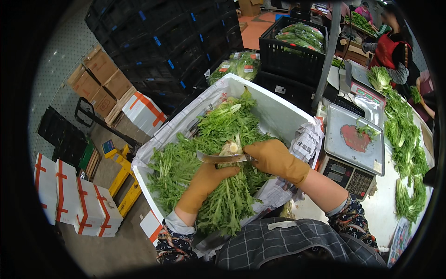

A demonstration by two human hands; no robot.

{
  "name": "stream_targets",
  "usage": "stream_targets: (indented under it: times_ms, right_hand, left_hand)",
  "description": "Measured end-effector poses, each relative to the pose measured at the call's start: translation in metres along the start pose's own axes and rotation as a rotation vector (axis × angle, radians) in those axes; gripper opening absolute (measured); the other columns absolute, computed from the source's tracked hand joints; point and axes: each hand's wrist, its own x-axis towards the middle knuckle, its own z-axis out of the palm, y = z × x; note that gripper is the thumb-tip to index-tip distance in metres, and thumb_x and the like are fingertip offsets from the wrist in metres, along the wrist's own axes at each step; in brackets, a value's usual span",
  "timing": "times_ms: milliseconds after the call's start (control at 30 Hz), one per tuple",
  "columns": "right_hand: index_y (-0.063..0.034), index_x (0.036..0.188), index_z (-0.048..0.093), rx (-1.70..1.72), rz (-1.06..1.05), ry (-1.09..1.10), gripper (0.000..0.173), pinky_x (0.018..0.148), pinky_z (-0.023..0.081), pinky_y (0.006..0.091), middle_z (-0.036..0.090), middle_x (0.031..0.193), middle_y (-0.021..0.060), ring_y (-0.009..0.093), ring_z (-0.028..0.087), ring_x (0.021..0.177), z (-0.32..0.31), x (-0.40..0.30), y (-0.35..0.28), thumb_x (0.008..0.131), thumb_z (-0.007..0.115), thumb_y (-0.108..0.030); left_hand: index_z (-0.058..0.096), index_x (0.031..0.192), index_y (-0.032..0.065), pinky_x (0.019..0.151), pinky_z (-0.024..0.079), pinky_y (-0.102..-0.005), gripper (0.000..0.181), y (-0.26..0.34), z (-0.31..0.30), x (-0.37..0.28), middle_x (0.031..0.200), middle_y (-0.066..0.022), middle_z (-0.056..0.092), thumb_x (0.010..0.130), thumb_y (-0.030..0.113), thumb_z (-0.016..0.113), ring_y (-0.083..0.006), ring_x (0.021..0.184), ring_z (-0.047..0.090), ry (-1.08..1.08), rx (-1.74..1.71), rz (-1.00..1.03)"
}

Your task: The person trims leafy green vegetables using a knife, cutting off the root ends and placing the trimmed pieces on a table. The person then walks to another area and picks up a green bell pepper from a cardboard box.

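My left hand (205,183), in a tan rubber glove, grips a head of frisée-like leafy greens (228,205) by its stem end, leaves hanging towards me. The pale cut root end (232,148) points away from me. In my right hand (278,160), gloved the same, is a knife with a curved blade (223,159); the blade lies across the stem just on my side of the root end. Its handle is hidden in my fist. Below both hands, a white foam box (278,101) lined with newspaper holds more leafy greens (170,167).
To the right, a digital scale (355,139) stands on a white table (313,209) beside a row of greens (404,139). Black crates (167,45) are stacked behind the box. A yellow pallet jack (122,174) and taped foam boxes (80,198) stand left. A person (393,52) works at upper right.
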Motion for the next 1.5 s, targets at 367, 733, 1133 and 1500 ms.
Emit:
stream_targets:
  times_ms: [367,733,1133,1500]
  right_hand:
    - [-0.0088,0.077,0.055,-0.064,0.014,0.028,0.010,0.055,0.046,0.0404,0.058,0.068,0.0105,0.031,0.059,0.064,0.011,-0.003,0.034,0.068,0.057,-0.012]
    - [-0.0088,0.099,0.061,0.285,0.275,0.077,0.025,0.061,0.047,0.0362,0.061,0.073,0.0160,0.031,0.060,0.069,-0.004,0.000,0.050,0.077,0.060,-0.020]
    - [-0.0003,0.110,0.055,0.974,0.327,0.067,0.051,0.081,0.042,0.0258,0.060,0.098,0.0089,0.014,0.054,0.089,0.010,0.004,-0.007,0.068,0.075,-0.023]
    - [0.0009,0.108,0.056,0.778,0.446,0.466,0.052,0.082,0.041,0.0271,0.061,0.097,0.0125,0.017,0.055,0.089,-0.012,0.003,0.017,0.067,0.073,-0.026]
  left_hand:
    - [0.056,0.105,-0.0051,0.078,0.042,-0.0296,0.051,-0.006,-0.002,0.003,0.096,-0.0128,0.062,0.066,0.025,0.071,-0.0196,0.085,0.058,-0.013,-0.012,-0.213]
    - [0.047,0.120,-0.0006,0.087,0.039,-0.0287,0.058,0.023,-0.017,-0.019,0.107,-0.0112,0.058,0.070,0.018,0.069,-0.0202,0.098,0.055,0.169,-0.141,-0.345]
    - [0.047,0.118,0.0032,0.083,0.041,-0.0240,0.045,-0.003,0.005,0.024,0.109,-0.0053,0.054,0.076,-0.002,0.062,-0.0133,0.101,0.050,0.200,-0.294,0.344]
    - [0.060,0.099,0.0034,0.065,0.046,-0.0256,0.027,-0.024,-0.034,0.031,0.084,-0.0077,0.064,0.072,0.002,0.065,-0.0172,0.073,0.060,0.308,0.368,0.411]
